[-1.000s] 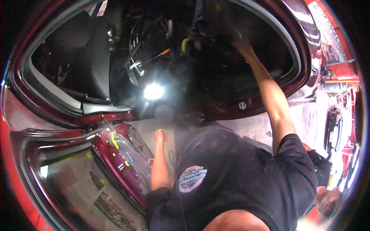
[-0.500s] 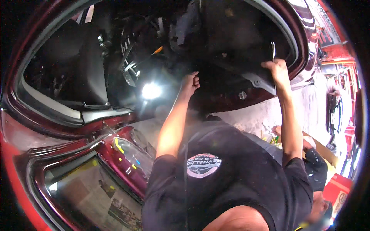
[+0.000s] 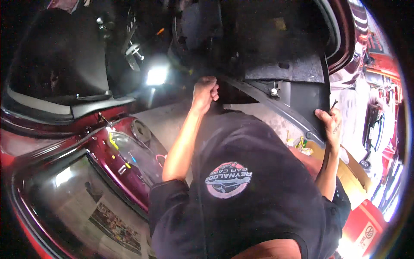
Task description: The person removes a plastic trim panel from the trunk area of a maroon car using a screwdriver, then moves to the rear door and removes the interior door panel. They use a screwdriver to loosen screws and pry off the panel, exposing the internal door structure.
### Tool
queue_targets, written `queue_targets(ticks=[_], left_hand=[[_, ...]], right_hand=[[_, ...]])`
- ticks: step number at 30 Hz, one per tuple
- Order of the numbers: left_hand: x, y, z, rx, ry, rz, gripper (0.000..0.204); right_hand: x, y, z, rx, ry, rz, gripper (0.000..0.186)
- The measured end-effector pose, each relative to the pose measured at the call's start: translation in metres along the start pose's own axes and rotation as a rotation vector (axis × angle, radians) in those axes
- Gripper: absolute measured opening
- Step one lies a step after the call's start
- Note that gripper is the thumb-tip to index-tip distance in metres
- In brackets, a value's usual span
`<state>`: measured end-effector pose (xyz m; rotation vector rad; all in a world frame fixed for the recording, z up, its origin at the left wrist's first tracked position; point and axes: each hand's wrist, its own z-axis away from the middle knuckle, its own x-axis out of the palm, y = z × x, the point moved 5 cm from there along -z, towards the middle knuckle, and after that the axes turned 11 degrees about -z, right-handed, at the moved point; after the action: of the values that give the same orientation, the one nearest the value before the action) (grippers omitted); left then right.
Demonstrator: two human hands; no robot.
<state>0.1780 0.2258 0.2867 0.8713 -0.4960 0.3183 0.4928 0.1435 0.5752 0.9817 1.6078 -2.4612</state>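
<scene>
A large dark plastic car trim panel (image 3: 308,93) spans the doorway of a maroon car in front of me, tilted so that its long curved lower edge runs down to the right. My right hand (image 3: 332,123) is closed around the panel's right end, thumb on top. My left hand (image 3: 204,93) is a closed fist at the panel's narrow left end and seems to grip it, though the dark hides the exact contact. A white clip (image 3: 274,91) shows on the panel's face, below a grey felt-like strip (image 3: 284,69).
A bright work lamp (image 3: 157,75) shines inside the car, left of my left hand. The car door (image 3: 125,172), its inner panel off, stands open at lower left. A cardboard box (image 3: 351,172) and a red box (image 3: 364,224) are at the right. A seat (image 3: 56,60) is at far left.
My right hand has come down and toward me, drawing the panel's right end out of the car. The left hand has shifted slightly left and down. The view has shifted.
</scene>
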Motion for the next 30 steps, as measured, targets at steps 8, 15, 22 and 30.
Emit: queue_targets(ticks=[8,15,22,30], left_hand=[[-0.068,-0.035,-0.006,0.065,0.321,0.065,0.020],[-0.053,-0.015,-0.023,0.083,0.223,0.185,0.017],[-0.089,-0.061,-0.055,-0.030,0.324,0.236,0.018],[-0.150,-0.097,-0.065,-0.131,0.325,0.240,0.022]], right_hand=[[-0.022,0.052,-0.024,0.062,-0.048,0.123,0.020],[-0.034,0.088,-0.029,0.156,-0.019,0.053,0.021],[-0.023,0.070,-0.025,0.157,0.047,0.132,0.020],[-0.026,0.074,-0.035,0.115,-0.077,0.102,0.008]])
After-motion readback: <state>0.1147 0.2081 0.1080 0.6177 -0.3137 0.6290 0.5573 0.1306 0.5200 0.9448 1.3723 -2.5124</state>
